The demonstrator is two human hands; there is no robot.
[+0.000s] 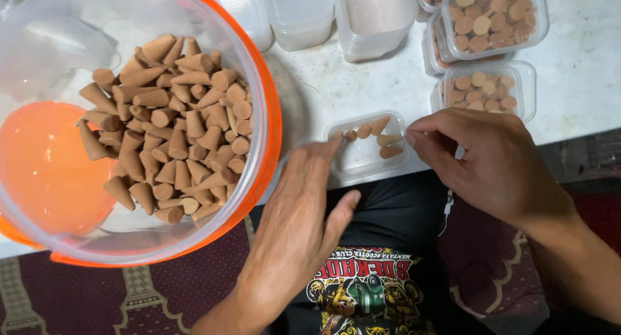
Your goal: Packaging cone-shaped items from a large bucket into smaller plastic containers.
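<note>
— White tabletop [323,89], stacked clear tubs [304,15] along the far edge, patterned maroon rug [162,296] below. Nearer?

— Small clear tray [365,163] at the table's near edge, holding a few brown cones [388,141]. Left hand [291,225] flat, fingers loose, fingertips touching the tray's left rim, gripping nothing. Right hand [491,160] at the right rim, thumb and forefinger pinched together; contents of the pinch unclear.

— And left of that?

— Big clear tub with orange rim [268,134], heaped with loose cones [174,128]. Two filled trays [488,89] far right.

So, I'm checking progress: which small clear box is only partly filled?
The small box between both hands, holding a few cones; the boxes behind it are packed full.
</note>
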